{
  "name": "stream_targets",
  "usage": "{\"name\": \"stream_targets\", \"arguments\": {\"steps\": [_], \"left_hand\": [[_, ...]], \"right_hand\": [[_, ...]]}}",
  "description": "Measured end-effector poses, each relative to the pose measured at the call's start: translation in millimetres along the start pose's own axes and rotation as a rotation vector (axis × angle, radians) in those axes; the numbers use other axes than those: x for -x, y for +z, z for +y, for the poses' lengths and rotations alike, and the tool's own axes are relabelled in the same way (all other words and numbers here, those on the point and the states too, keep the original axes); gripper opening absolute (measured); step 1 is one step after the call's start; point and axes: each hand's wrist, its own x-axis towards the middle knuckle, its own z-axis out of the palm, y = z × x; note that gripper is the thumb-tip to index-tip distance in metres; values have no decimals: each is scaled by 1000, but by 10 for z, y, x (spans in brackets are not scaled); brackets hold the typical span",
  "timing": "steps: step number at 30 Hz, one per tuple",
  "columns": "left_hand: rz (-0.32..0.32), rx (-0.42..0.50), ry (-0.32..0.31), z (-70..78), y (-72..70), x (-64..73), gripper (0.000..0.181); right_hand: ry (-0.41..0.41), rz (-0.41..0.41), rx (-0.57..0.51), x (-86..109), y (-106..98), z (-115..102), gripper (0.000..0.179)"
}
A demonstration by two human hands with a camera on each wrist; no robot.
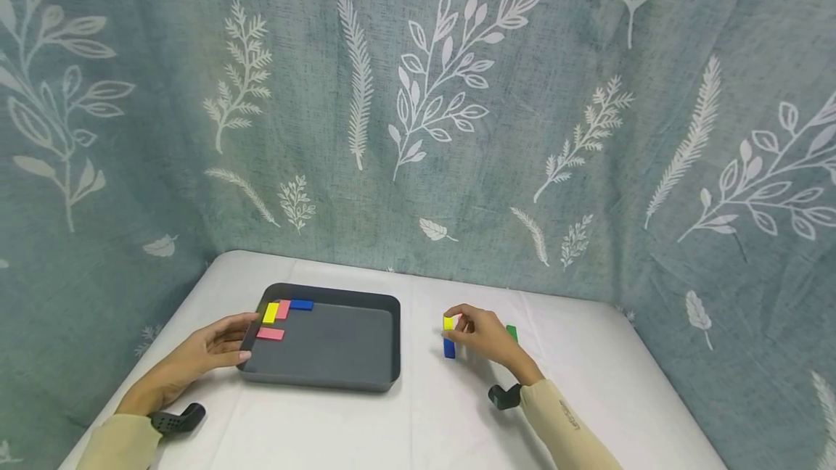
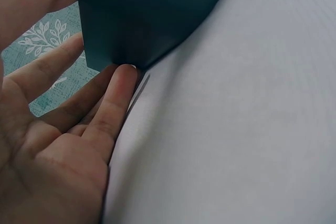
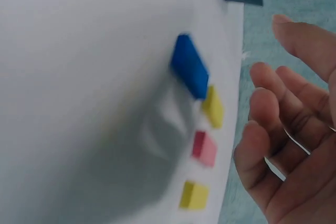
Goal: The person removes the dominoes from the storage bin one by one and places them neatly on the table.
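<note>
Grey tray touches your spread left hand. Between tray and the table's right edge lies a blue block; beyond, your right hand hovers, thumb and fingers parted, at the yellow block, likely light, stiff, smooth: pinch its long sides.

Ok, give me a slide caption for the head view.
Left hand touching a dark tray with four coloured blocks; right hand near loose blocks on white cloth.
</note>
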Motion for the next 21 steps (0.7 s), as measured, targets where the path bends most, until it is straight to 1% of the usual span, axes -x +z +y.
{"name": "stream_targets", "arguments": {"steps": [6,12,16,21], "left_hand": [[4,-6,0,-7,1,9,81],[-5,0,18,-26,-11,13,78],[-1,4,7,-26,-17,-1,79],[4,12,-7,-19,-7,-12,80]], "right_hand": [[-39,-23,-25,-199,82,-217,36],[-91,-47,-27,-404,192,-475,39],[-130,-61,-26,-536,277,-634,43],[-177,-84,-43,-679,404,-804,43]]}}
